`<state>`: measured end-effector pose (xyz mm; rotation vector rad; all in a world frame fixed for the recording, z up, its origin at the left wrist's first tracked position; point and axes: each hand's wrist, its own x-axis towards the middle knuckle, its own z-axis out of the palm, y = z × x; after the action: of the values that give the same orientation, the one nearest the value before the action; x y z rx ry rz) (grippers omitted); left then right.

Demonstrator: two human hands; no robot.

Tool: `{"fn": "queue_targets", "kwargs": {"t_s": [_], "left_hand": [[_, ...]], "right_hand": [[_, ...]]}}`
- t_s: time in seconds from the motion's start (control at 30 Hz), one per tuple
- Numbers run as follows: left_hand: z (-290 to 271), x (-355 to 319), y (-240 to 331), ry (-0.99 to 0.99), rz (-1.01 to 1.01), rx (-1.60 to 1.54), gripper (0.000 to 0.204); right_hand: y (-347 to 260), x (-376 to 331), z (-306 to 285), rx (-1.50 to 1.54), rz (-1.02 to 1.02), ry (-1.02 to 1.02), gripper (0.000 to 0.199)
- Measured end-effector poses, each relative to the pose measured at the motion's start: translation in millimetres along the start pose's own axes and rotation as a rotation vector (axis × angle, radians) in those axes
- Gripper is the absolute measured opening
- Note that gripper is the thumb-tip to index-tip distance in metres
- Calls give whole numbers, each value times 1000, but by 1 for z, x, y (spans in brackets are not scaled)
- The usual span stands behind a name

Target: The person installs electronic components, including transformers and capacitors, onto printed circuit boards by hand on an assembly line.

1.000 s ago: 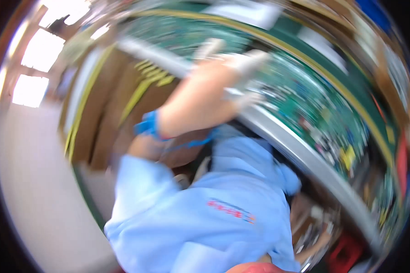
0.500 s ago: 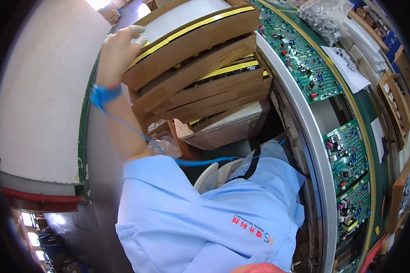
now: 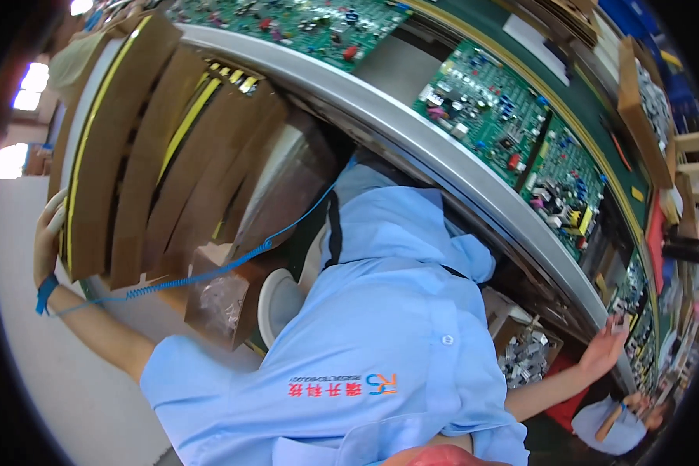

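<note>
My left hand (image 3: 49, 233), with pale covers on its fingertips and a blue corded strap (image 3: 46, 295) at the wrist, grips the outer end of the top cardboard tray (image 3: 105, 155). Part of that hand is hidden by the tray, which has a yellow strip along its rim and leans with several more trays (image 3: 202, 179) below it. On the far right, my right hand (image 3: 603, 348) is raised beside the metal rail of the line, its fingers drawn together. Something small and pale shows at its fingertips, too small to name.
Green circuit boards (image 3: 481, 101) lie along the line behind its silver rail (image 3: 349, 85). A box of metal parts (image 3: 528, 353) stands below the rail, and a carton with clear plastic (image 3: 221, 299) sits under the trays. Another person (image 3: 610, 427) is at the lower right.
My view has swung round, so the trays now appear farther left. My left hand has gone from the top tray's upper edge to its end. My right hand has come into view.
</note>
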<state>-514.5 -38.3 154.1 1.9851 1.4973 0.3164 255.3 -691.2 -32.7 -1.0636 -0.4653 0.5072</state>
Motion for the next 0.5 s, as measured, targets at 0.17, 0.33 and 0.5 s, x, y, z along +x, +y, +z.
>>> {"fn": "queue_targets", "kwargs": {"t_s": [0.17,0.33,0.5], "left_hand": [[34,25,17,336,-165,-193,44],[29,11,8,188,-55,154,44],[-3,1,-26,298,-85,-64,42]], "right_hand": [[27,84,138,-433,-31,95,53],[52,147,232,-456,143,-201,46],[78,190,300,-385,271,-369,27]]}}
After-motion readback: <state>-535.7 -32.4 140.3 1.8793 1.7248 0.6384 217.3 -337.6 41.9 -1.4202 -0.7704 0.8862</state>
